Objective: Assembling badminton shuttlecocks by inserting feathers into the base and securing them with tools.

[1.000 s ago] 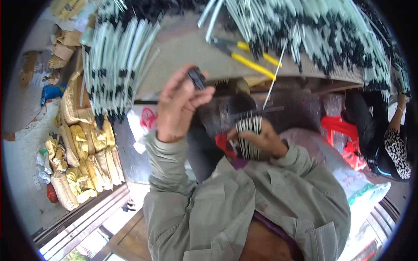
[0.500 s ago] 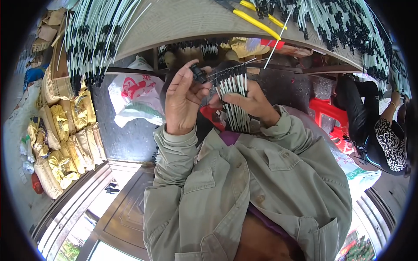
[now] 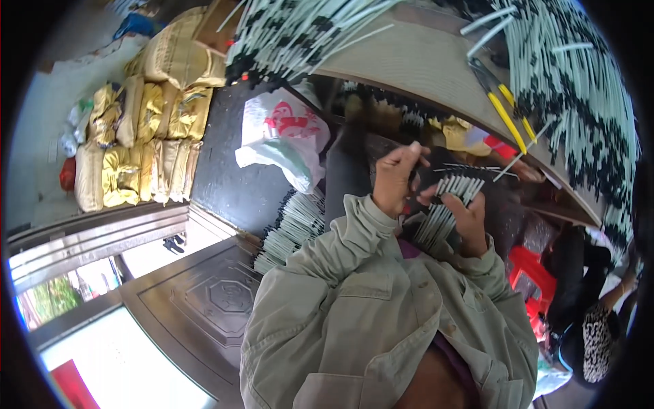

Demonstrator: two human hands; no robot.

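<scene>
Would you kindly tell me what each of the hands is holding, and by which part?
The right hand grips a bundle of pale sticks around its middle. The left hand pinches something small; what cannot be told.

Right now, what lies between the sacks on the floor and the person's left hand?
In the head view, a white plastic bag lies between the yellow sacks and the left hand.

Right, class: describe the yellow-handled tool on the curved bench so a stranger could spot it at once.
Start at the curved grey workbench across the top of the view, heaped with pale green sticks with black ends. On its bare patch at the right lies a pair of yellow-handled pliers, apart from both hands. It is the only yellow, metal-jawed thing there.
</scene>
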